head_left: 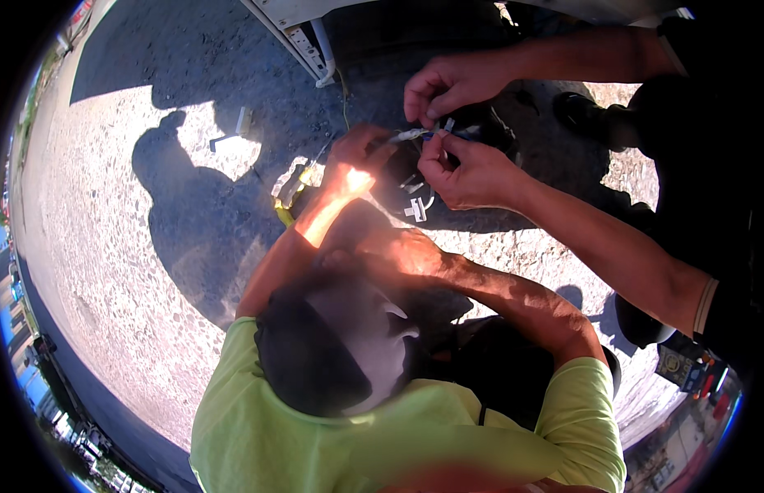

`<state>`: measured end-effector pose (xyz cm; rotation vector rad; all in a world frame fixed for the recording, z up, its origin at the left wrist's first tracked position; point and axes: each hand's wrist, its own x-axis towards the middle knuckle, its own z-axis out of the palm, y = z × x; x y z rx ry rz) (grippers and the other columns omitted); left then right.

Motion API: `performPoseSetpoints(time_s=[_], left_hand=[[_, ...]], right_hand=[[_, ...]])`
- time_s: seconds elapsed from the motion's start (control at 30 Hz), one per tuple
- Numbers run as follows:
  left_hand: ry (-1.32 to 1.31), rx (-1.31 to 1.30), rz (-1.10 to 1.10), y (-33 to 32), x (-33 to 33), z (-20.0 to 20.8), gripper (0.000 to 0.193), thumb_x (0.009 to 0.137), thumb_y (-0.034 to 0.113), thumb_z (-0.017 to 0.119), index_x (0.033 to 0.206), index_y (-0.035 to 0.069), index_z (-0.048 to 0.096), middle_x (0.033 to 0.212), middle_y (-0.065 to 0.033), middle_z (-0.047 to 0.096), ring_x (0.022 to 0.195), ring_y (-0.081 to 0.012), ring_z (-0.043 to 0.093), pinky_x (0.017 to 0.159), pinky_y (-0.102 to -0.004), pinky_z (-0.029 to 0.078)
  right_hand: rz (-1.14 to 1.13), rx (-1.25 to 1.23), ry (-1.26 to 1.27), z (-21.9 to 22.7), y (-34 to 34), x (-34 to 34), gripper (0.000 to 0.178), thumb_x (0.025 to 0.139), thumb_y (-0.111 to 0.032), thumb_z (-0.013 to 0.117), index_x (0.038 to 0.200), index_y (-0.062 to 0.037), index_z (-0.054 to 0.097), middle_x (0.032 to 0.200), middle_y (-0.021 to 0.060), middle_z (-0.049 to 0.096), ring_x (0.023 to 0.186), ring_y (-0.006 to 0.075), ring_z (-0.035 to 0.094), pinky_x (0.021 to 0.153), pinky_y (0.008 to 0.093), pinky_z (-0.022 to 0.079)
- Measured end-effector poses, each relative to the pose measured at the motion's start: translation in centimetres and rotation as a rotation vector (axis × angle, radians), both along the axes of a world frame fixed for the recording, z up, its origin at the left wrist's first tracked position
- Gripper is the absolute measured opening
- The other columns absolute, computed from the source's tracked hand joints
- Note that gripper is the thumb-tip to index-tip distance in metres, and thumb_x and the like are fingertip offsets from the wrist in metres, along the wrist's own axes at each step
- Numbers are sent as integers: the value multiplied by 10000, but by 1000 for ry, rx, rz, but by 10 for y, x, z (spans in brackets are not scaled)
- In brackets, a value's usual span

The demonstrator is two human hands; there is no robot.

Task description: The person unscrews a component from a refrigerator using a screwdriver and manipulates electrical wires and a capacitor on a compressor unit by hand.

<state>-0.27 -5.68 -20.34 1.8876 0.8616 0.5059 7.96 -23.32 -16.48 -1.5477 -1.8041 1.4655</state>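
Neither of my hands shows; all the hands in view belong to two other people. A person in a yellow-green shirt [316,452] and dark cap [308,361] bends over the ground in front of me. This person's left hand [357,156] is at a bundle of pale wires [409,135]; the right hand [406,251] is lower, its fingers unclear. From the right, a dark-clothed person's upper hand [452,86] and lower hand [472,172] pinch at the wires' other end, by a small connector [449,125]. Below hangs or lies a white connector [416,209].
A yellow-and-white crumpled item [291,187] lies left of the wires. A white metal frame [304,45] stands at the top. Further left is a small pale block [244,121] on rough ground [94,246]. A dark box [682,366] sits at lower right.
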Motion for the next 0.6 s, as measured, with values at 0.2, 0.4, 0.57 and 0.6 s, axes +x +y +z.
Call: performPoseSetpoints(time_s=[0.2, 0.4, 0.57, 0.6], left_hand=[[35, -47, 13, -1, 1, 0, 277, 888, 227, 768, 1089, 37, 742, 1008, -157, 720, 885, -310, 736, 779, -404, 585], [51, -49, 7, 0, -1, 0, 293, 897, 231, 759, 1118, 41, 736, 1038, -164, 714, 910, -320, 736, 801, -412, 586], [43, -38, -4, 0, -2, -1, 289, 900, 237, 757, 1113, 43, 735, 1038, -162, 712, 913, -321, 734, 804, -413, 584], [47, -49, 2, 0, -1, -1, 288, 899, 237, 758, 1111, 43, 735, 1035, -161, 711, 913, -320, 733, 802, -412, 583]], right_hand=[[-8, -53, -7, 7, 2, 0, 269, 924, -187, 629, 1162, -80, 694, 1130, 143, 714, 1094, 347, 685, 960, 459, 550], [19, -22, -39, -3, -1, -3, 265, 930, -199, 628, 1160, -84, 691, 1134, 136, 714, 1093, 339, 689, 954, 449, 555], [39, 72, -38, -16, -7, -6, 264, 936, -210, 626, 1157, -80, 691, 1141, 133, 714, 1102, 336, 686, 959, 449, 551], [39, 80, -27, -17, -7, -5, 265, 937, -212, 625, 1157, -80, 690, 1142, 133, 713, 1104, 336, 684, 962, 449, 549]])
